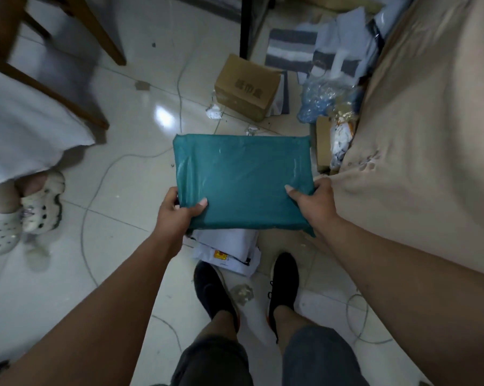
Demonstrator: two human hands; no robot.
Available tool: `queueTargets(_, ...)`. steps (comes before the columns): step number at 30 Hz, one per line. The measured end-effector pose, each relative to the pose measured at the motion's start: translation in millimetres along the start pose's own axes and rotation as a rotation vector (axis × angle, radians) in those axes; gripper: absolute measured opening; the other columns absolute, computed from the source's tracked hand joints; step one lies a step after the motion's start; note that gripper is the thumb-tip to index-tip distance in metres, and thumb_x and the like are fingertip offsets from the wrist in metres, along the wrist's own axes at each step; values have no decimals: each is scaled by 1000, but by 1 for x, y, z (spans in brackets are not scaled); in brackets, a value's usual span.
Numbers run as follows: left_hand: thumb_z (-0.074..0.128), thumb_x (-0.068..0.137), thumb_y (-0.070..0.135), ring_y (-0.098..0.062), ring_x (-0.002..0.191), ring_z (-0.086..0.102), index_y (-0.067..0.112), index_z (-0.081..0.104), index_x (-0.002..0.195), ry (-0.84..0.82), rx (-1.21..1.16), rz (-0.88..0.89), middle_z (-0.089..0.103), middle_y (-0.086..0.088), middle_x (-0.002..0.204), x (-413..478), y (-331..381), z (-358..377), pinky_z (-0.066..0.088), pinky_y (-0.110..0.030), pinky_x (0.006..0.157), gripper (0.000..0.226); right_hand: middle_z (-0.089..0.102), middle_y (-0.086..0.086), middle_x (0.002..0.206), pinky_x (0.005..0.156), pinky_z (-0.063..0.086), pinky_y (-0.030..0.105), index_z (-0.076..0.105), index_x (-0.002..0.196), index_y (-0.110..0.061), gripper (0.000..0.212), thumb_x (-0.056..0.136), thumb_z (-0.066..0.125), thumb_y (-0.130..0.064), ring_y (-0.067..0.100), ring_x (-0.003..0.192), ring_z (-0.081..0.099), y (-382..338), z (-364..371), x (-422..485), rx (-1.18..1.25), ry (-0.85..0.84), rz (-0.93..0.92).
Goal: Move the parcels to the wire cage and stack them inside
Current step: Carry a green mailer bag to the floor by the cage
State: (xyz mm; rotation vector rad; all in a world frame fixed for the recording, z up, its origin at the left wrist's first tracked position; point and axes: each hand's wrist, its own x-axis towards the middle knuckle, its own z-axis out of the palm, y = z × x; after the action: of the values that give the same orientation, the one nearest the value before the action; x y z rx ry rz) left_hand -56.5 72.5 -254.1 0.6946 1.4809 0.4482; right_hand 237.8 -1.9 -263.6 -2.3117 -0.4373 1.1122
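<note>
Both hands grip a teal parcel [242, 181] above the floor.

The left hand [176, 215] clasps the near left corner, thumb on top and fingers [170, 196] curled under the edge; the right hand [313, 201] clasps the near right corner the same way. The parcel is held flat and level in front of the body, over a white parcel [227, 250] lying on the tiled floor [118, 235] just ahead of the black shoes [284, 282]. A cardboard box [246, 87] sits farther off.
</note>
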Motion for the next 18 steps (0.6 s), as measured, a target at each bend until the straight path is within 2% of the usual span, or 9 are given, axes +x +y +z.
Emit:
queueTargets(6, 86, 81, 8, -30, 86, 65, 13, 60, 115, -15, -77, -7, 60, -16, 117, -130, 56, -44, 44, -38, 60, 43, 55, 14, 125, 102, 53, 48, 42, 108, -14, 61, 77, 91, -34, 30, 113, 60, -79, -62, -107, -49, -45, -71)
queueTargets(9, 88, 76, 9, -34, 92, 68, 11, 62, 116, -2, -111, 20, 61, -22, 117, -178, 82, -60, 46, -46, 67, 48, 59, 10, 123, 99, 56, 52, 35, 113, -19, 68, 77, 92, -30, 29, 109, 65, -112, -85, -147, 22, -148, -6)
queueTargets(11, 87, 78, 6, -35, 94, 70, 15, 65, 116, 1, -127, 56, 61, -25, 125, -204, 98, -69, 48, -50, 71, 45, 58, 8, 125, 101, 55, 53, 33, 120, -21, 74, 77, 93, -30, 30, 111, 65, -131, -98, -169, 36, -192, 24)
queueTargets(13, 89, 72, 10, -35, 95, 71, 20, 66, 114, 3, -140, 86, 64, -20, 124, -228, 114, -78, 53, -45, 68, 49, 56, 5, 123, 105, 53, 53, 31, 125, -22, 79, 76, 93, -30, 29, 114, 63, -149, -109, -190, 51, -216, 25)
queueTargets(15, 89, 70, 8, -34, 100, 72, 23, 64, 122, -9, -160, 99, 68, -11, 125, -249, 128, -87, 57, -38, 65, 60, 56, 4, 133, 107, 52, 51, 32, 137, -23, 88, 75, 94, -29, 28, 118, 62, -162, -119, -210, 63, -234, -3)
queueTargets(17, 88, 70, 5, -33, 108, 73, 21, 61, 134, -53, -191, 92, 72, -8, 129, -269, 139, -97, 61, -41, 75, 71, 61, 0, 138, 104, 55, 47, 38, 149, -27, 94, 74, 95, -27, 26, 120, 64, -173, -129, -229, 85, -292, -25)
queueTargets(18, 87, 69, 5, -33, 112, 73, 18, 61, 135, -74, -192, 82, 73, -8, 128, -280, 143, -101, 61, -46, 85, 72, 66, -4, 133, 97, 59, 43, 47, 145, -30, 86, 74, 95, -25, 24, 117, 67, -177, -134, -239, 100, -332, -39)
